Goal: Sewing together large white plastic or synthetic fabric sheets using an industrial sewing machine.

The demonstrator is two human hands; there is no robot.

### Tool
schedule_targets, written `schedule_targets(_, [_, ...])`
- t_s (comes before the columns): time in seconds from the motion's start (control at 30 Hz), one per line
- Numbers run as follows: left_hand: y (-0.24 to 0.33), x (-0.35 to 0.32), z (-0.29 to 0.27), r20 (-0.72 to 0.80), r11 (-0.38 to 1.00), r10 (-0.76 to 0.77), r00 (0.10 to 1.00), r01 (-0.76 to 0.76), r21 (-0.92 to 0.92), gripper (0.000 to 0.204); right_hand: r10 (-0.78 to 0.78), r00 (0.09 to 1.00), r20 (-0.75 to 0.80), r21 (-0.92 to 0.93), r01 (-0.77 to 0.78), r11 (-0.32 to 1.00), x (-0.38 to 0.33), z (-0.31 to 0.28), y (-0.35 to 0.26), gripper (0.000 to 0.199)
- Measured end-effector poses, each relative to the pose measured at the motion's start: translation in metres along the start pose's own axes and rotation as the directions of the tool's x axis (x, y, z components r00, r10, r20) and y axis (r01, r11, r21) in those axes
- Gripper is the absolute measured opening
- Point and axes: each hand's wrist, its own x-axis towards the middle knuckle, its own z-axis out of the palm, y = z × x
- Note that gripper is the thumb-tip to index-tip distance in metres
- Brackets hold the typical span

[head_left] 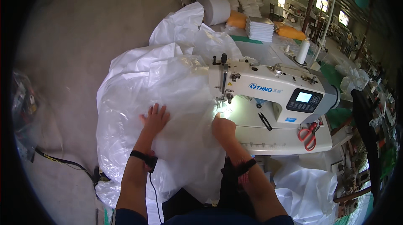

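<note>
A large sheet of glossy white plastic [180, 153] spreads in loose folds left of a white sewing machine [268, 88], its right edge running under the needle area. My left hand [155, 120] lies on the sheet with its fingers spread. Close in front of the presser foot [221, 99], my right hand [223, 129] is curled, fingers together at the sheet's edge. Its fingertips are partly lost in the glare of the machine's lamp.
On the machine bed lie black thread snips [264, 121] and red-handled scissors [308, 136]. A thread cone [302, 51] stands behind the machine. Farther back are a white roll [215, 9], a stack of folded white sheets [260, 29] and orange bundles [291, 32]. More white plastic [304, 187] hangs at lower right.
</note>
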Motion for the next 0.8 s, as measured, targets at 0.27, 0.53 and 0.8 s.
schedule_targets(0.27, [0.002, 0.030, -0.014, 0.143, 0.997, -0.030, 0.989, 0.040, -0.070, 0.047, 0.211, 0.967, 0.146, 0.593, -0.256, 0.764, -0.041, -0.008, 0.003, 0.041])
schedule_targets(0.53, [0.096, -0.090, -0.050, -0.625, 0.864, 0.221, 0.749, -0.448, -0.230, 0.021, -0.065, 0.699, 0.712, 0.684, -0.669, 0.290, -0.192, -0.001, 0.034, 0.033])
schedule_targets(0.8, [0.123, -0.213, -0.007, -0.349, 0.940, 0.135, 0.928, -0.231, -0.251, 0.022, -0.210, 0.863, 0.461, 0.865, -0.489, -0.110, -0.232, 0.006, 0.033, 0.032])
